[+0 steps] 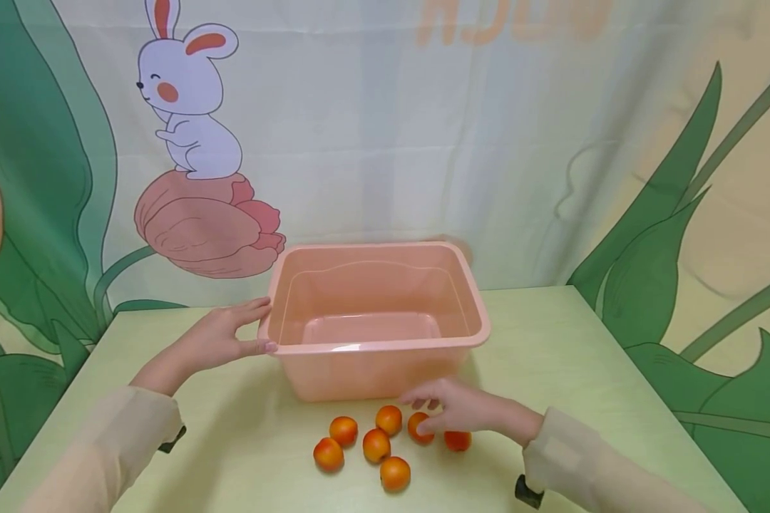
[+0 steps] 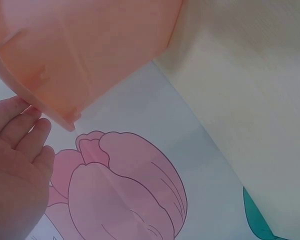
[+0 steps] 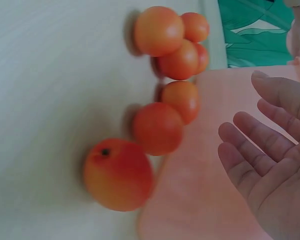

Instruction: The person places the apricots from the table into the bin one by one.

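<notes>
I stand close to a pale yellow-green table, and on it is a pink tub, which is placed near the printed curtain with its opening upward. The person's left hand is at the left side of this tub. Its thumb lies at the front corner of the rim, the other fingers reach to the left edge, and between them there is a wide gap. So this hand is spread and touches the rim; how strongly it presses, I cannot tell.

In front of the tub, on the table, I count seven orange-red fruits. Two of them lie side by side at the left, three form a small group in the middle, and two are farther right, under the right hand. This hand hangs above them, its fingers apart and loosely bent, and nothing is pinched. From the head view the thumb covers a part of one fruit, while the rightmost fruit is partly hidden under the hand. In the right wrist view the fingers appear in front of the tub's wall, beside the row of fruits.

Both arms wear light sleeves. On the curtain, a white rabbit is drawn, sitting upon a pink flower.
</notes>
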A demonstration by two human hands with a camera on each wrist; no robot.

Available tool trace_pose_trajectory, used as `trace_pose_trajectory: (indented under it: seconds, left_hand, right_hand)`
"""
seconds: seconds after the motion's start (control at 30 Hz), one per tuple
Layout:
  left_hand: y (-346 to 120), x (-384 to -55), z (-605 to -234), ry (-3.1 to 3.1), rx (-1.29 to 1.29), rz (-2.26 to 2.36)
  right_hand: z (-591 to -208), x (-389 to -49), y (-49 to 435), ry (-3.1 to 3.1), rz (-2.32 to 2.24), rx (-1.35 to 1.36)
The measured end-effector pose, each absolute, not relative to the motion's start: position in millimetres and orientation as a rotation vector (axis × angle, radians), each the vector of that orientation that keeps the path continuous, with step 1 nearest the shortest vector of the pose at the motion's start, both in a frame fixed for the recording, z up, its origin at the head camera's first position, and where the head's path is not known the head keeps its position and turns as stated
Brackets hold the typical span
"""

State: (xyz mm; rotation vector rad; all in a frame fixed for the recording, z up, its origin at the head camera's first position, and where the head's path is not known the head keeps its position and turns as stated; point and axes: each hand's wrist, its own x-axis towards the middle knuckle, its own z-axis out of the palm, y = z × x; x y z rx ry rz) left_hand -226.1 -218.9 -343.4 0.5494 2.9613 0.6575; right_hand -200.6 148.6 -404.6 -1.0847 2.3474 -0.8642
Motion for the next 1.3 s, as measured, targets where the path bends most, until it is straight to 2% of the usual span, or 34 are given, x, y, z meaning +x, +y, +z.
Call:
trace_pose_trajectory:
  seconds: [0.67,1.3]
  left_hand:
    - [-219.5,-227.2,-343.5,2.950,0.524,0.662]
    - [-218.4,-225.7,-341.2,2.940,0.501,0.676]
  right_hand:
    - [-453.2,-211.2,156.7,2.400,-0.881,-0.969]
    - [-464.1,-212.7,155.6,2.444,-0.804,-1.019]
